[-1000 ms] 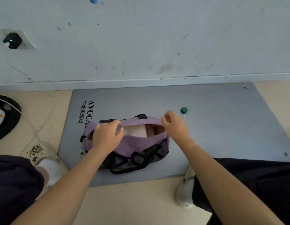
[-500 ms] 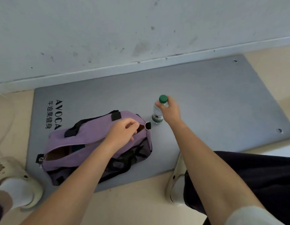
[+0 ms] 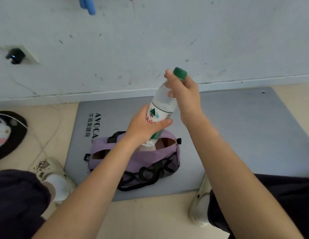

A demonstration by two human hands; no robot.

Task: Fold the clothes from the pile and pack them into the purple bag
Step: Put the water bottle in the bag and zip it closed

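The purple bag (image 3: 150, 159) with black straps lies unzipped on a grey mat (image 3: 236, 128), and folded light clothes (image 3: 160, 144) show through its opening. Above the opening I hold a clear water bottle (image 3: 163, 104) with a green cap, tilted, its base pointing into the bag. My left hand (image 3: 145, 126) grips the bottle's lower body around the label. My right hand (image 3: 183, 90) grips its neck and shoulder just under the cap.
The mat lies against a white wall (image 3: 167, 40). A wall socket with a black plug (image 3: 15, 56) and trailing cable sit at left. A black slipper (image 3: 7, 133) lies on the floor at far left. My shoes (image 3: 51, 176) flank the mat's near edge.
My right hand lifted the bottle off the mat and carried it left over the bag. My left hand left the bag's zip and took hold of the bottle's lower body.
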